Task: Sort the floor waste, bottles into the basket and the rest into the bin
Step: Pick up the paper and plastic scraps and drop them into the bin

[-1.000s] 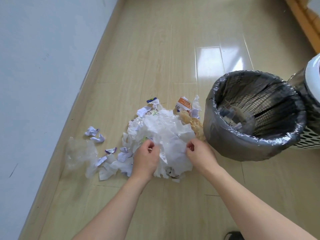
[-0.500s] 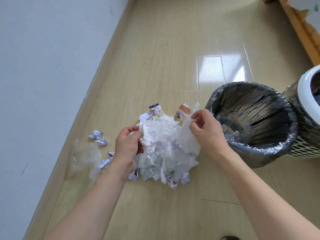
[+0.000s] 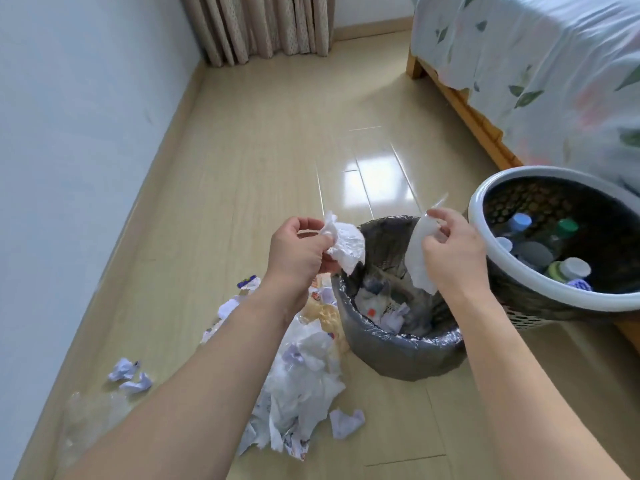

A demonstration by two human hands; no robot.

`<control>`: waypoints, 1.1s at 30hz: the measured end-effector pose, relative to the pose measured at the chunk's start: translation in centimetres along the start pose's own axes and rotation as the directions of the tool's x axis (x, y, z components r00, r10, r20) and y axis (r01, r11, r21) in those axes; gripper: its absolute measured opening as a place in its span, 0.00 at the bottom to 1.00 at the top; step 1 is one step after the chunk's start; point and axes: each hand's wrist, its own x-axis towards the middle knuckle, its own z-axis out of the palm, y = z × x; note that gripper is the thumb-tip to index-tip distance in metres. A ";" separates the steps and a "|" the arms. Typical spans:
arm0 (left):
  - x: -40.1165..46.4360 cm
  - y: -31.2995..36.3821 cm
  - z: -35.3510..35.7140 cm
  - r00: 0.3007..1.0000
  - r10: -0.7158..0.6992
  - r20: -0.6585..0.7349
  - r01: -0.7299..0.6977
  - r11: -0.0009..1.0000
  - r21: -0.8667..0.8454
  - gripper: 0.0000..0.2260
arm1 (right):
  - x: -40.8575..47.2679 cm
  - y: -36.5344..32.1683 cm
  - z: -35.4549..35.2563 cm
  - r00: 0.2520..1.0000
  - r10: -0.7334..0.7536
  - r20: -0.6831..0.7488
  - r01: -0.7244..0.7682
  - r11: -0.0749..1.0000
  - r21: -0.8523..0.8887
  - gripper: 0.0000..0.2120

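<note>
The bottles (image 3: 540, 251) already lie in the basket (image 3: 554, 299), and some paper is in the bin (image 3: 398, 344). Over the bin, the left hand (image 3: 298, 251) pinches a crumpled paper (image 3: 346, 245) and the right hand (image 3: 450, 247) pinches a tissue (image 3: 417, 258) — not yet dropped. A big pile (image 3: 301, 375) of scraps waits on the floor (image 3: 277, 150) beside the bin — I judge roughly half is left.

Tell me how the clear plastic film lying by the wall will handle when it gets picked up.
The clear plastic film lies thin and wrinkled on the floor, so it is probably floppy and very light. It will likely crumple in the hand and may drift if dropped toward the bin.
</note>
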 end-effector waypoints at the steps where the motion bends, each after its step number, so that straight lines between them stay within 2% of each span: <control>1: 0.5 -0.2 1.2 1.000 -0.008 0.022 0.008 1.000 0.018 0.05 | 0.0 1.0 -0.1 0.998 0.050 0.025 -0.050 0.999 -0.006 0.20; 3: 1.5 -0.9 2.8 0.999 -0.028 0.042 0.026 0.998 0.053 0.05 | -0.1 2.3 0.1 0.991 0.122 0.064 -0.121 0.993 -0.010 0.21; 7: 2.4 -2.4 5.0 0.997 -0.059 0.043 0.054 0.992 0.117 0.04 | 0.0 4.0 -0.2 0.982 0.177 0.071 -0.174 0.984 -0.047 0.21; 11: 2.8 -3.3 5.4 0.983 -0.169 0.069 0.158 0.976 0.152 0.04 | 0.2 4.5 -0.4 0.966 0.223 0.131 -0.216 0.974 -0.063 0.21; 14: 3.0 -3.8 5.1 0.971 -0.208 0.115 0.175 0.954 0.242 0.06 | 0.2 4.5 -0.1 0.966 0.205 0.160 -0.195 0.978 -0.076 0.22; 19: 3.0 -3.9 4.1 0.980 -0.184 0.076 0.155 0.946 0.284 0.08 | -0.4 3.9 0.3 0.973 0.187 0.138 -0.172 0.979 -0.113 0.21; 23: 2.2 -4.8 0.7 0.996 -0.089 0.003 0.083 0.942 0.326 0.07 | -2.4 2.5 2.3 0.995 0.036 0.092 -0.029 0.997 -0.074 0.17; 26: 0.7 -6.8 -3.6 0.995 -0.042 -0.093 0.074 0.924 0.375 0.07 | -5.0 1.6 5.4 0.984 -0.170 0.062 0.173 0.984 -0.043 0.14; 30: -1.3 -11.1 -10.6 0.975 -0.122 -0.187 0.195 0.875 0.444 0.07 | -9.9 1.4 10.3 0.879 -0.442 0.181 0.453 0.891 -0.022 0.10; 33: -3.3 -15.6 -14.7 0.955 -0.242 -0.171 0.297 0.776 0.556 0.06 | -13.8 3.2 13.3 0.795 -0.501 0.343 0.534 0.845 -0.004 0.11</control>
